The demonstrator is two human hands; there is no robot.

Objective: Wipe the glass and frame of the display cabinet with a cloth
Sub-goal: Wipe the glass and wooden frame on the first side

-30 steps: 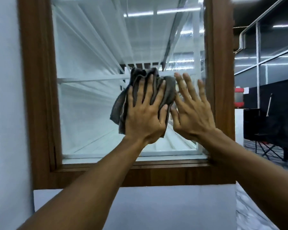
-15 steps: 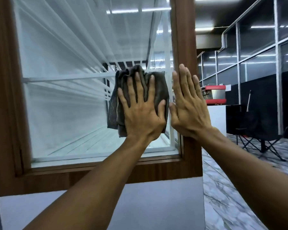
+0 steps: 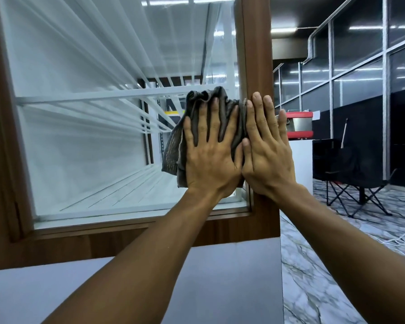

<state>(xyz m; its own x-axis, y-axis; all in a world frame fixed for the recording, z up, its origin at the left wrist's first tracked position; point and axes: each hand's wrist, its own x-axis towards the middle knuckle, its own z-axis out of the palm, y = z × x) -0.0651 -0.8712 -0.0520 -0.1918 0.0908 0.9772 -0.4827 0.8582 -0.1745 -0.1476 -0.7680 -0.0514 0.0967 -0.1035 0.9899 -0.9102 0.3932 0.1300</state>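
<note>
Bare forearms and hands, no sleeves visible.

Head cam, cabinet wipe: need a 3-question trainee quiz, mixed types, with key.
1. True or false: the left hand presses the grey cloth flat against the glass.
2. Multiple choice: the right hand rests mainly on A) the wooden frame's right upright, B) the frame's bottom rail, C) the white base below.
3. Fill in: the folding chair stands on the ____-patterned floor.

Key: 1 true; 2 A; 3 marble.
</note>
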